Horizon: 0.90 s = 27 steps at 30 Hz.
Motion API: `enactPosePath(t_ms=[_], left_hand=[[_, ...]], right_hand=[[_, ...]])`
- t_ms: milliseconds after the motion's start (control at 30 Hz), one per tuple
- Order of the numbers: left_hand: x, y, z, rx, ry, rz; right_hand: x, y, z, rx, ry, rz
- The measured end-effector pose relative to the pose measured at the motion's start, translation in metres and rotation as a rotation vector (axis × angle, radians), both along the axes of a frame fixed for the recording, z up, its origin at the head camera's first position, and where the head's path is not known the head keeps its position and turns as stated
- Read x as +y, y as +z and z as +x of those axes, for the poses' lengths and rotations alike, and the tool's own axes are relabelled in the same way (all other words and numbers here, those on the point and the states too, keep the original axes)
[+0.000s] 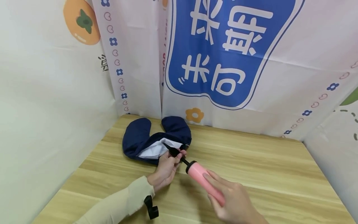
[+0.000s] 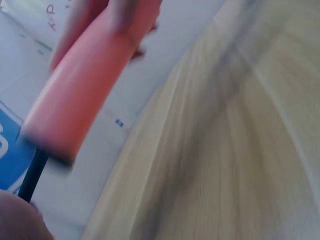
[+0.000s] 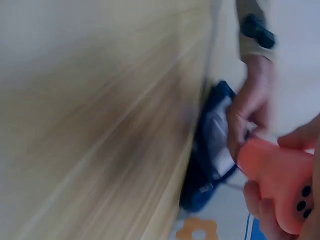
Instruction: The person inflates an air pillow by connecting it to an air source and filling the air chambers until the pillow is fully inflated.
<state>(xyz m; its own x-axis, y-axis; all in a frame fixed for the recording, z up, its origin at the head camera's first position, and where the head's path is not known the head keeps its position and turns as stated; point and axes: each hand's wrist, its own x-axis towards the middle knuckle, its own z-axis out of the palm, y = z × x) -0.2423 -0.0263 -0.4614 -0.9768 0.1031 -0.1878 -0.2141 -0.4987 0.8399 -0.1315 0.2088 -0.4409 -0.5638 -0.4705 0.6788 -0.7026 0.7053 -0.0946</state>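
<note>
Right hand (image 1: 235, 199) nearest, fingers wrapped round a pink pump (image 1: 205, 182), to the right and near side of the navy neck pillow (image 1: 151, 138). Left hand (image 1: 166, 168) at the pillow's near edge, pinching the pump's black nozzle (image 1: 174, 151). Nozzle tip over the pillow's exposed white lining (image 1: 153, 151); cannot tell if seated. Pillow lies on wood-grain surface (image 1: 251, 161), its two ends toward the printed backdrop (image 1: 223, 59) behind it.
</note>
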Motion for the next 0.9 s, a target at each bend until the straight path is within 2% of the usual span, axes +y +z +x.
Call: enactPosePath(t_ms=[67, 133, 233, 300, 400, 567, 733, 833, 900], left_hand=[[-0.001, -0.001, 0.002, 0.010, 0.023, -0.007], [-0.004, -0.002, 0.002, 0.021, 0.015, -0.035], [-0.010, -0.004, 0.000, 0.041, -0.026, -0.077], [-0.015, -0.003, -0.003, 0.055, -0.048, -0.093], [-0.024, 0.003, -0.008, 0.077, -0.049, -0.083], [-0.030, 0.009, -0.015, 0.064, -0.069, -0.067], [-0.036, 0.011, -0.021, 0.052, -0.060, -0.015], [-0.032, 0.009, -0.018, 0.032, -0.097, 0.001], [-0.025, 0.005, -0.012, 0.012, -0.130, 0.002]], right_hand=[[-0.017, -0.005, -0.010, 0.018, -0.026, 0.000], [-0.028, -0.010, -0.015, 0.002, -0.050, -0.003], [-0.028, -0.011, -0.016, -0.076, -0.057, 0.011], [-0.021, -0.008, -0.013, -0.136, -0.046, 0.022], [-0.008, -0.001, -0.004, -0.198, -0.011, 0.034], [0.019, 0.007, 0.019, -0.270, -0.012, 0.030], [0.041, 0.013, 0.035, -0.250, -0.045, 0.030], [0.036, 0.014, 0.035, -0.216, -0.043, 0.011], [0.026, 0.013, 0.029, -0.180, -0.031, -0.013]])
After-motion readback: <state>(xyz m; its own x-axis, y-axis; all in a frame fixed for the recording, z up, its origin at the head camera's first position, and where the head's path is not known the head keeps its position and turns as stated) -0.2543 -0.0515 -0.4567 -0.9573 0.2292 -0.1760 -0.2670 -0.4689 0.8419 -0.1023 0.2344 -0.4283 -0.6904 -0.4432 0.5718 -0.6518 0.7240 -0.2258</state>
